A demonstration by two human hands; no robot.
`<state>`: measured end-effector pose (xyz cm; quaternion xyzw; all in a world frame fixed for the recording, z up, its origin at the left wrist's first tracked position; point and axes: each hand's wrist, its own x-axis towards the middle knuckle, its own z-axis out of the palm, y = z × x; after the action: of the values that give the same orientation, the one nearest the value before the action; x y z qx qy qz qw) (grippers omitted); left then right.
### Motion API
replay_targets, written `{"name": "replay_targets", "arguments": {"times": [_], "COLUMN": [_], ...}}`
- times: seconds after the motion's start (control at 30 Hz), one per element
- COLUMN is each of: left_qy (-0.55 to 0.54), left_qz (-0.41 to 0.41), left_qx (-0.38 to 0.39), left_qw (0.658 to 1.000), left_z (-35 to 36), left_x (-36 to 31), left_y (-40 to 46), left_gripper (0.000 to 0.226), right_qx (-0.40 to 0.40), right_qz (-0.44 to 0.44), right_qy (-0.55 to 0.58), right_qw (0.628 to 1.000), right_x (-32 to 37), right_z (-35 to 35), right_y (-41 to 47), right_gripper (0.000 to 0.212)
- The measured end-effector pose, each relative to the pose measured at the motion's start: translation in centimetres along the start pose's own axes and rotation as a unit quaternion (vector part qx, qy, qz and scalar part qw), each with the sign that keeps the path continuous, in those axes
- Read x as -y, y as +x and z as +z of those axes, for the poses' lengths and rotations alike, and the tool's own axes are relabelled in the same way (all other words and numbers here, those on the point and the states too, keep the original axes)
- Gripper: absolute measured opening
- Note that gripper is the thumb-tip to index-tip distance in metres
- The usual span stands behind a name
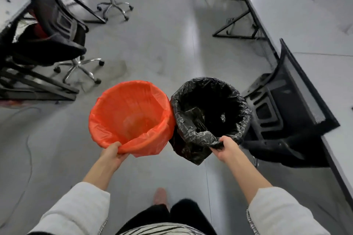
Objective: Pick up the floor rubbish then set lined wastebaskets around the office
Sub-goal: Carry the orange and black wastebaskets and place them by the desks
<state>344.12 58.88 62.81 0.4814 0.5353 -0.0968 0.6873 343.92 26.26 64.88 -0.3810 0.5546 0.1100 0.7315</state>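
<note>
I carry two lined wastebaskets side by side above the grey floor. My left hand (pixel 112 155) grips the near rim of the wastebasket with the orange liner (pixel 131 114). My right hand (pixel 226 148) grips the near rim of the wastebasket with the black liner (pixel 210 112). The two baskets touch at their rims. Both look empty inside, though the black one's bottom is too dark to tell.
A black mesh office chair (pixel 47 44) stands at the left by a desk. Another black chair (pixel 282 112) is tucked under the long white desk (pixel 315 25) on the right. A stool on castors (pixel 112 5) stands further ahead. An aisle of grey floor (pixel 172 44) runs forward between the desks.
</note>
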Motion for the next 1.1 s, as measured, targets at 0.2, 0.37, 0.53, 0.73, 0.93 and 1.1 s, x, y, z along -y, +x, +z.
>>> {"name": "replay_targets", "arguments": {"times": [0.2,0.37,0.53,0.73,0.93,1.1], "left_qy": [0.004,0.008,0.008,0.012,0.024,0.049], "left_qz": [0.001,-0.001,-0.022,-0.013,-0.014,-0.003], "left_qx": [0.013,0.000,-0.005,-0.009,0.006,0.024], "left_qw": [1.000,1.000,1.000,1.000,1.000,0.999], "left_z": [13.0,25.1,37.2,51.1,66.1,78.4], "left_x": [-10.9,-19.3,-27.9,-38.5,-50.7,-61.3], "left_y": [6.5,14.0,19.4,24.8,33.8,39.5], "left_gripper": [0.049,0.052,0.044,0.049,0.050,0.053], "right_qx": [-0.012,-0.013,-0.022,-0.040,-0.064,-0.086], "right_qz": [0.011,0.011,0.013,0.003,0.008,0.021], "right_qy": [0.029,0.038,0.026,0.019,0.046,0.077], "right_qw": [0.999,0.999,0.999,0.999,0.997,0.993], "right_x": [11.4,22.2,33.7,46.5,58.0,67.8], "right_z": [10.9,20.9,29.8,41.4,54.6,65.1], "right_y": [7.5,15.3,21.4,28.2,37.0,42.1], "right_gripper": [0.014,0.013,0.019,0.028,0.021,0.033]}}
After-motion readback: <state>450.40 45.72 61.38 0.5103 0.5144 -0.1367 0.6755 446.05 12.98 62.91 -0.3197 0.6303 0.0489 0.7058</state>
